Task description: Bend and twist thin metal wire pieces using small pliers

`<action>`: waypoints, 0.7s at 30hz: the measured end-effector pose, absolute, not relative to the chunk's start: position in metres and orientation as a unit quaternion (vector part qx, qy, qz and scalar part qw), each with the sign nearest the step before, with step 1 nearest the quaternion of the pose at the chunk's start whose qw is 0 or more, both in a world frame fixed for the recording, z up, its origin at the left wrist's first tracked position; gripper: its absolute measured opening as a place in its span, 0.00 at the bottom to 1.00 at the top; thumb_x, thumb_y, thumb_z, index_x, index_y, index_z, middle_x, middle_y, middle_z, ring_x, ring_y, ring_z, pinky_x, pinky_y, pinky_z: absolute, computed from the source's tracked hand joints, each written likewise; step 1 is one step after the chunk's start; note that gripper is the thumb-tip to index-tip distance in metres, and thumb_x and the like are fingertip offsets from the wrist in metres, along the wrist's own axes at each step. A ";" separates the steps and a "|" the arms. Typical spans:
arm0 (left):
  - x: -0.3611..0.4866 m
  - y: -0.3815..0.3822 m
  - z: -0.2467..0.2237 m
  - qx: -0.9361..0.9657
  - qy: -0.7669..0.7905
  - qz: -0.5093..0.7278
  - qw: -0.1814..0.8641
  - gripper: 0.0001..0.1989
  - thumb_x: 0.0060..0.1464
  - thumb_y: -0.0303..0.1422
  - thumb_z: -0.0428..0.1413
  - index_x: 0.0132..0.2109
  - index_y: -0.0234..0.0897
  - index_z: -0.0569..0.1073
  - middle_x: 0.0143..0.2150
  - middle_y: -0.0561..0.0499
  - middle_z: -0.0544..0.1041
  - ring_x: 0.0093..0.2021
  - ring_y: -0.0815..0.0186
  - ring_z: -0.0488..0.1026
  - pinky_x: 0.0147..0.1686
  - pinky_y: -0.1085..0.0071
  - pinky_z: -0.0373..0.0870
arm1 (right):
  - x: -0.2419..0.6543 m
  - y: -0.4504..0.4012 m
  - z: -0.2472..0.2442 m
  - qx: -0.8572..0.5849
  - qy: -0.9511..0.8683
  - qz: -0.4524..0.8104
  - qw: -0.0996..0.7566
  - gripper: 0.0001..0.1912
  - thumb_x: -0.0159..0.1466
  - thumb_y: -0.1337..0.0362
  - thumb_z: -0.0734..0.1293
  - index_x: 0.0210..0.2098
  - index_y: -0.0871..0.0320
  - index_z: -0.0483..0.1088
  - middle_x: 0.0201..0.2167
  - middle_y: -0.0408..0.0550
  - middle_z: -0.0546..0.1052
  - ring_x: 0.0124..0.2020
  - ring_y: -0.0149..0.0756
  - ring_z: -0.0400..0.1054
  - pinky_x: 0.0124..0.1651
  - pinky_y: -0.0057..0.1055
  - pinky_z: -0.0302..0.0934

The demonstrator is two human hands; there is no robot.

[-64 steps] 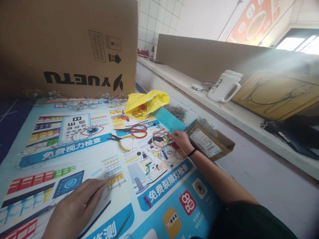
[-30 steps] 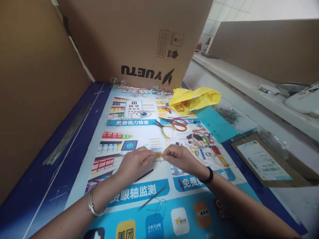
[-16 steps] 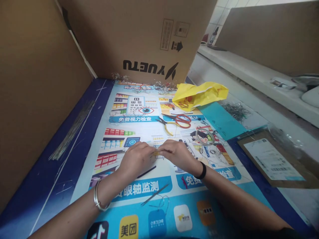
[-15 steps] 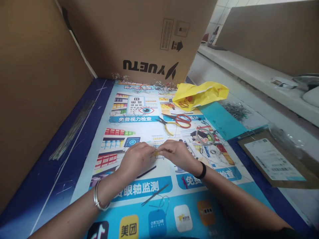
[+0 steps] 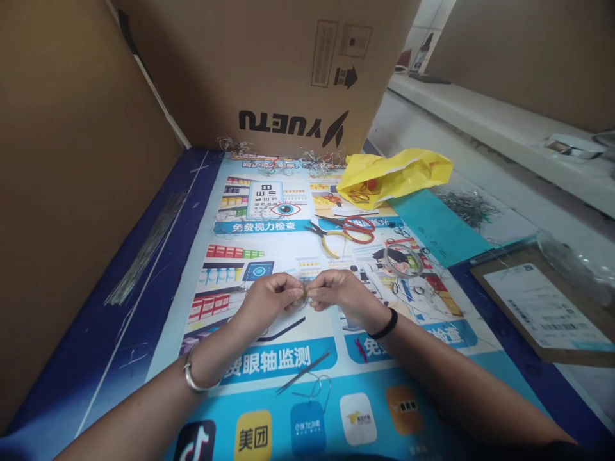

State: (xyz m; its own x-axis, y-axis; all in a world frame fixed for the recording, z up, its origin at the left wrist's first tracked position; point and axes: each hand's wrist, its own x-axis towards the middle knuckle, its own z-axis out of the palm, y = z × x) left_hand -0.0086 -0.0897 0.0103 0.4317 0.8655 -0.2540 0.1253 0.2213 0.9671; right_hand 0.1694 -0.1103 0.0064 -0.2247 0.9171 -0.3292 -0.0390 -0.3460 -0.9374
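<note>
Over the middle of the printed poster sheet (image 5: 307, 368), my left hand (image 5: 271, 298) and my right hand (image 5: 343, 294) meet fingertip to fingertip. Both are closed in a pinch on a small yellowish piece (image 5: 306, 292), with what looks like thin wire about it; its exact kind is too small to make out. Beyond my hands lie pliers with yellow handles (image 5: 331, 248) and scissors with red handles (image 5: 359, 230). Closer to me, a thin dark pointed tool (image 5: 303, 373) rests beside a loop of wire (image 5: 321, 387).
A bundle of straight wires (image 5: 147, 253) lies at the left. Rightward are a roll of clear tape (image 5: 403, 260), a yellow bag (image 5: 398, 176), tangled wire (image 5: 468, 208) and a labelled brown package (image 5: 542, 314). Cardboard walls (image 5: 269, 64) stand at the back and left.
My left hand has turned so its thumb and fingertips show, and the yellowish piece is now between both hands' fingertips. The whole view has shifted slightly.
</note>
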 end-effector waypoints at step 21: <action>0.000 -0.095 0.005 0.548 0.436 0.350 0.623 0.06 0.48 0.32 0.55 0.27 0.34 0.68 0.21 0.55 0.69 0.23 0.73 0.64 0.25 0.76 0.60 | 0.158 -0.118 0.003 -0.493 -0.407 0.636 0.433 0.11 0.50 0.60 0.71 0.25 0.61 0.69 0.21 0.42 0.74 0.24 0.28 0.69 0.30 0.26 0.64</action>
State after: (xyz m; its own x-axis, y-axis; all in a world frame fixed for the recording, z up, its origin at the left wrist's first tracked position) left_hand 0.0002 -0.0954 0.0050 0.3749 0.9132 -0.1597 0.0420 0.1553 0.9870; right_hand 0.1576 -0.1184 0.0033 -0.1390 0.9515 -0.2744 -0.1495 -0.2941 -0.9440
